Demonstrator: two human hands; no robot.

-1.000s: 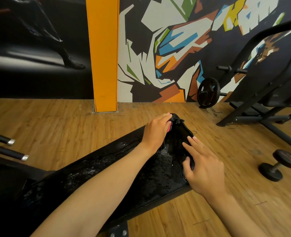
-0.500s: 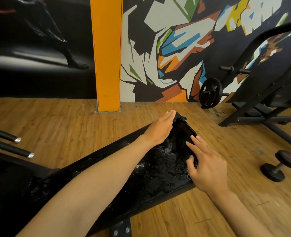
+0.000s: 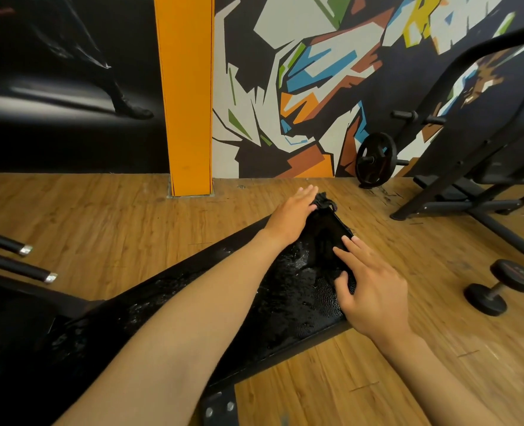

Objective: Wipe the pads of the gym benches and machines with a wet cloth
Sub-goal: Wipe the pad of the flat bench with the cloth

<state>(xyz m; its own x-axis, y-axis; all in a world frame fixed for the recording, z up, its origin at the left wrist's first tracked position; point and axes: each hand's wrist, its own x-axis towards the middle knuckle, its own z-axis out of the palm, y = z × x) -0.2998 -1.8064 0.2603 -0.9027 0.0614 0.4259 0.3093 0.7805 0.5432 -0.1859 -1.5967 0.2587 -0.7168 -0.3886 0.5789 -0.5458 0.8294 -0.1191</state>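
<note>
fingers, left hand (image 3: 290, 215): straight and flat, pressing the bunched far end of the wet cloth (image 3: 325, 235) at the far tip of the bench pad (image 3: 285, 305); i judge this pins the cloth so it can be spread. fingers, right hand (image 3: 370, 284): loosely splayed, tips resting on the cloth's right edge at the pad's right rim, thumb tucked against it; nothing gripped, likely smoothing it flat. cloth: black, draped over the pad's far end. pad: black, beaded with water along its length. dumbbell (image 3: 500, 287): on the floor, well right of the pad. change from a second ago: my left fingers were curled round the cloth's end and now lie straight; right hand sits nearly as before.
</note>
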